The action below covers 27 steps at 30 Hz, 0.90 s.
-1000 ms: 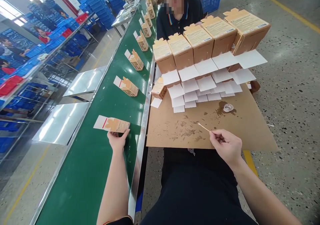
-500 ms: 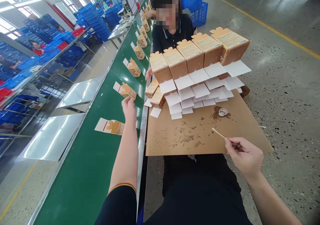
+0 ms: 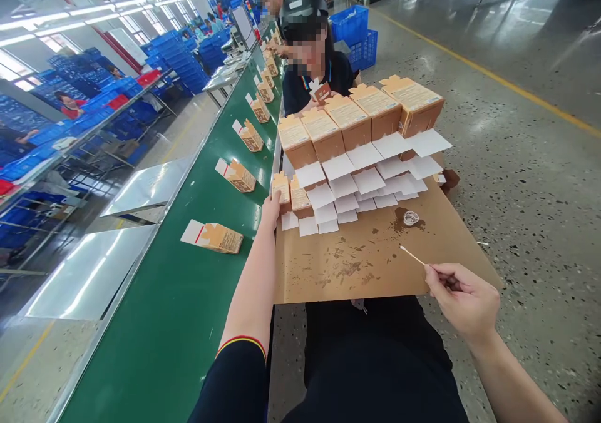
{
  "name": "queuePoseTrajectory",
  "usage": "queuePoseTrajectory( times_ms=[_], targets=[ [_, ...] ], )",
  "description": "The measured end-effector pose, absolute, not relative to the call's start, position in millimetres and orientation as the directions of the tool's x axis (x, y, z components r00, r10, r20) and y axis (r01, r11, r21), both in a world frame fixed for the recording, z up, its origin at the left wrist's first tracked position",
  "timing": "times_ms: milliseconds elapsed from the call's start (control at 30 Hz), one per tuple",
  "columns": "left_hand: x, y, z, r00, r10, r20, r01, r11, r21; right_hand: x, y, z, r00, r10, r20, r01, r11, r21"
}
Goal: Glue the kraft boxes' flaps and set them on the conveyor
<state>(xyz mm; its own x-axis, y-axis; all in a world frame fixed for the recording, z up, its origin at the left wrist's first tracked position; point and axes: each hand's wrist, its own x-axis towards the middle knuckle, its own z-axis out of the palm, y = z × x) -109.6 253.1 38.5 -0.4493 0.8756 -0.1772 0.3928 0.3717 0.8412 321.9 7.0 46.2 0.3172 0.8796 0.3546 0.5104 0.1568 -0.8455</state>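
My left hand rests against the left side of a small brown carton, its fingers stretched along it rather than wrapped round. Beside that carton stands another carton, close to the stacked cartons whose white flaps stick out toward me. Over the cardboard sheet, my right hand pinches a cotton swab by one end, its tip pointing up and left. A small clear cup sits on the sheet in a dark wet patch, and damp marks spread across the cardboard.
The green conveyor belt runs along my left, carrying open-flapped cartons in a line, the nearest carton close to my forearm. Behind the stack a person holds a carton. Metal tables and blue crates stand farther off.
My left hand has moved from over the belt to the small cartons at the stack's left. Those cartons now stand straighter against the stack. The right hand with the cotton swab has barely shifted.
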Motion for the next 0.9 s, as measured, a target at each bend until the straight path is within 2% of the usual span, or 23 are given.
queuePoseTrajectory(
  times_ms=[200,333,467,533,700,800,900],
  targets=[
    [-106.0,261.1,54.6,-0.541,0.815,-0.205,0.242,0.385,0.891,322.8,15.2,44.8,0.307,0.877,0.37,0.511,0.176,-0.841],
    [-118.5,209.2,67.2,-0.583,0.8,-0.145,0.145,0.278,0.95,332.0,21.8,46.5,0.371,0.852,0.37,0.525,0.136,-0.84],
    [-116.4,121.3,68.8,-0.419,0.903,-0.099,-0.155,0.036,0.987,353.3,47.2,50.2,0.333,0.841,0.427,0.649,0.124,-0.751],
    [-102.1,81.7,63.7,-0.333,0.937,-0.104,-0.234,0.025,0.972,363.0,66.8,51.0,0.275,0.861,0.428,0.706,0.121,-0.697],
    [-50.4,34.9,38.5,-0.266,0.927,-0.266,-0.268,0.194,0.944,374.6,111.2,46.7,0.151,0.936,0.317,0.756,0.097,-0.647],
    [-31.8,36.6,26.7,-0.259,0.934,-0.247,-0.214,0.194,0.958,380.2,121.8,46.5,0.134,0.954,0.269,0.778,0.067,-0.625],
    [-25.9,40.8,24.4,-0.253,0.937,-0.24,-0.156,0.205,0.966,380.9,114.2,50.9,0.167,0.941,0.295,0.776,0.059,-0.628]
  ],
)
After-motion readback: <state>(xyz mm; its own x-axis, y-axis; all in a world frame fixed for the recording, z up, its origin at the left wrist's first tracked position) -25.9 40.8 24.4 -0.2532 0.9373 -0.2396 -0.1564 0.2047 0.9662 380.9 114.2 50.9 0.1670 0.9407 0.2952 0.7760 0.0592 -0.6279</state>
